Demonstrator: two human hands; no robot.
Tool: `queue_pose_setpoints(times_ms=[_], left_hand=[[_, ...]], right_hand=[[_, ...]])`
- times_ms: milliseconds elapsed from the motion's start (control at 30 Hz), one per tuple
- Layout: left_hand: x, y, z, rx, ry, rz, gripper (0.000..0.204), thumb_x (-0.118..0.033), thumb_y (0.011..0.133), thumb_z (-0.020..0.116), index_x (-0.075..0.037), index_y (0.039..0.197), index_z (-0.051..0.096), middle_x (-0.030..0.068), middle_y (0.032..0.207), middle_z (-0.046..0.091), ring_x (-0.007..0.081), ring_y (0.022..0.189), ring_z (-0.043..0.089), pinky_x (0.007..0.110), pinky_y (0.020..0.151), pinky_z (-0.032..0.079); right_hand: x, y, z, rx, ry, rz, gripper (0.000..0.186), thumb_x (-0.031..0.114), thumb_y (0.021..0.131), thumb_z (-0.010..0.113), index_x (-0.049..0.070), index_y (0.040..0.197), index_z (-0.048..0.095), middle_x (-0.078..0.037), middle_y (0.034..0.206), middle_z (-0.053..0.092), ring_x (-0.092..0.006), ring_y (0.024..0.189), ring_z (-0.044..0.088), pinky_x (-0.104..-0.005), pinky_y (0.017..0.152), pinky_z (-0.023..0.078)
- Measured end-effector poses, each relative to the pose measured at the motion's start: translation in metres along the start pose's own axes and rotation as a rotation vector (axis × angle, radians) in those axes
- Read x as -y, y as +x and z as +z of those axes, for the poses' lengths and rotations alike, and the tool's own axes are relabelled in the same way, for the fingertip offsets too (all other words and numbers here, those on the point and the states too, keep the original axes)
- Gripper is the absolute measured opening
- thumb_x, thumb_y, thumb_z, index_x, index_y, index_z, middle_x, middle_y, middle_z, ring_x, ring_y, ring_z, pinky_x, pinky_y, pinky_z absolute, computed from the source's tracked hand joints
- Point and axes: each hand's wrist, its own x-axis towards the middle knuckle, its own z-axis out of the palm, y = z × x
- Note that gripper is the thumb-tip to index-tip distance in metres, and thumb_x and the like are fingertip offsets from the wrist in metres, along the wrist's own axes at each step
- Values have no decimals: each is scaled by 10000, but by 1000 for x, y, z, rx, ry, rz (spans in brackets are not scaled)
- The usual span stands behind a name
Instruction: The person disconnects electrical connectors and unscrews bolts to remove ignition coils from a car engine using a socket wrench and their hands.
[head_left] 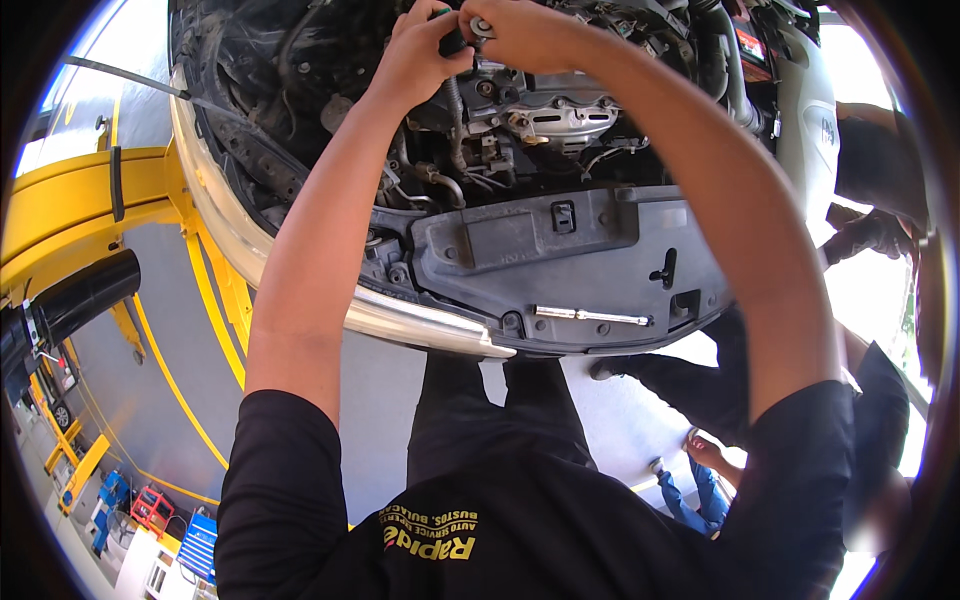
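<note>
Both hands are raised over the open engine bay [500, 130] at the top of the view. My left hand [420, 55] grips a small black object [452, 42] with some green on top. Beside it, my right hand [530, 38] has its fingers closed around a small round silver part [480, 27]; what exactly it is cannot be made out. A corrugated hose [456, 130] runs down below my hands. A chrome socket extension or wrench [590, 315] lies on the black plastic front cover [510, 240], well away from both hands.
The car's front edge [420, 320] curves across below the bay. A yellow lift [70, 210] with a black cylinder [90, 295] stands left. A tool chest [200, 540] is at lower left. Co-workers crowd the right side, including dark-clad legs [670, 390] and jeans [690, 500].
</note>
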Motion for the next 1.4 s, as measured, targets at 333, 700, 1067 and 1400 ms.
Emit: queue_pose_setpoints(times_ms=[333,700,1067,1400], left_hand=[[11,-9,16,-11,201,-123,442,-258,826,786,-218,1258,705,66,1277,566,334,1233,540,453,1027,477],[11,-5,17,-24,317,-139,377,-303,883,751,-262,1257,716,42,1249,584,315,1206,551,454,1001,490],[-5,21,47,-31,295,2,317,-359,904,758,-286,1212,743,34,1222,600,314,1156,580,460,970,506],[-7,2,4,-30,203,-54,204,-205,882,754,-152,1078,736,127,1043,549,354,1033,540,482,909,462]], right_hand=[[-15,6,-28,74,-360,-133,626,275,924,714,-57,1323,364,-291,1039,685,-440,942,699,-500,787,545],[2,17,6,145,272,305,335,188,978,702,-5,1245,640,-99,955,712,-155,929,727,-331,720,602],[-73,88,-18,611,-1058,162,218,193,802,769,73,982,793,-151,975,770,-338,859,735,-468,746,574],[15,25,-25,-34,-1168,-566,205,249,805,785,94,938,809,-140,1005,774,-328,864,704,-482,753,555]])
